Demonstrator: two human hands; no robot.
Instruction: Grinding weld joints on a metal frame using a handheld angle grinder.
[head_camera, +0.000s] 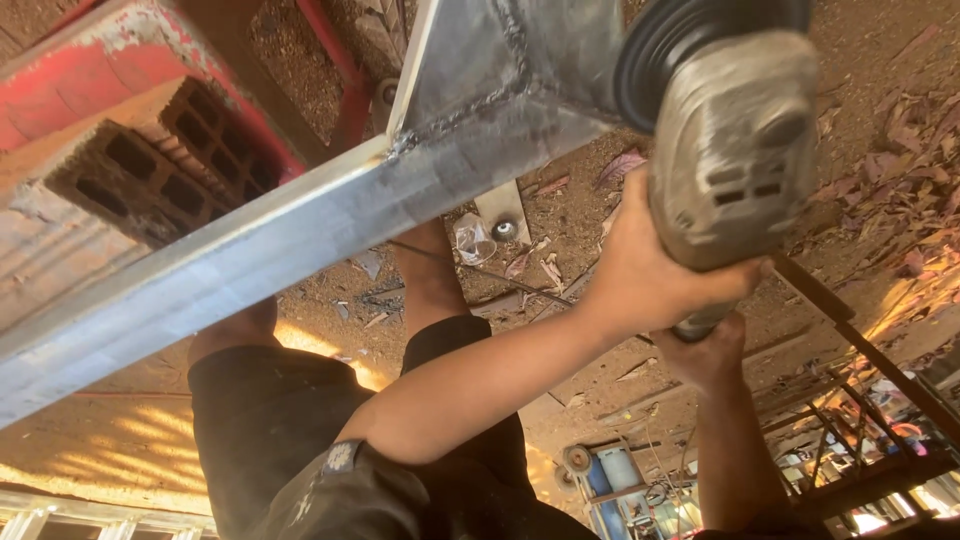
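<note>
I hold a grey angle grinder (735, 150) in both hands. My left hand (640, 275) wraps its body from below. My right hand (708, 352) grips the rear handle just under it. The grinder's black disc guard (670, 45) sits against a grey steel plate (480, 55) welded onto a long square steel tube (250, 250). That tube runs diagonally from lower left to upper right. A rough weld seam (470, 110) joins plate and tube. My legs in dark shorts (290, 420) are below the tube.
A hollow clay brick (160, 170) and a red-painted metal frame (335, 70) lie at upper left. Dirt ground with dry leaves (900, 150) spreads right. A crumpled clear plastic cup (474, 240) lies on the soil. Metal rods and a cluttered rack (860, 430) stand at lower right.
</note>
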